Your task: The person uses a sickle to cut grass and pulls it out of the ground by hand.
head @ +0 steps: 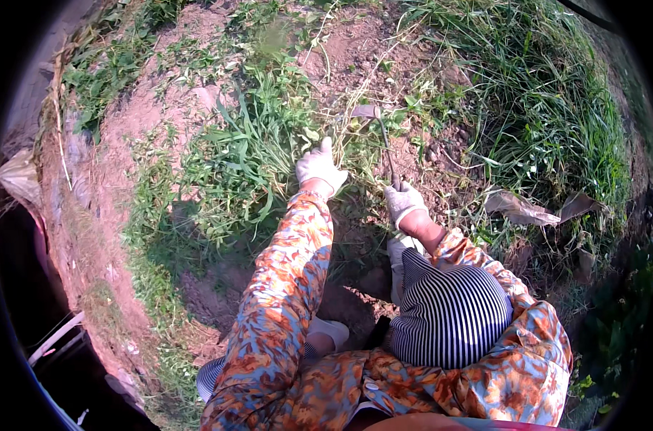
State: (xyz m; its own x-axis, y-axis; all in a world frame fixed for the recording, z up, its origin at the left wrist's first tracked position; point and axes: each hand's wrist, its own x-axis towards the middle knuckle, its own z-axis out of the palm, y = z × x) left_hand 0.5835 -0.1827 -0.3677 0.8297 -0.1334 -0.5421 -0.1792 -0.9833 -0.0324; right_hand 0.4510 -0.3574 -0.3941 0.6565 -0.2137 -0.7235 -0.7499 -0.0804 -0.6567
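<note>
My right hand (pixel 405 204), in a pale work glove, is closed around the handle of a small hand hoe (pixel 386 145). The hoe's flat metal blade (pixel 365 111) lies among dry stems ahead of that hand. To its left my left hand (pixel 321 166), gloved alike, is curled at a tuft of weeds (pixel 339 141) with pale, straw-like stems. Its fingertips are mostly hidden underneath. Broad-bladed green grass (pixel 243 145) spreads just beyond its left side. Reddish bare soil (pixel 358 54) shows past both hands.
Dense tall grass (pixel 542 102) covers the right side. Torn, dirty sheeting (pixel 520 208) lies near it. At the left, the soil bank drops at an edge (pixel 51 258) towards a dark gap with a pale stick (pixel 55 338). My shoes (pixel 329 331) are close below my arms.
</note>
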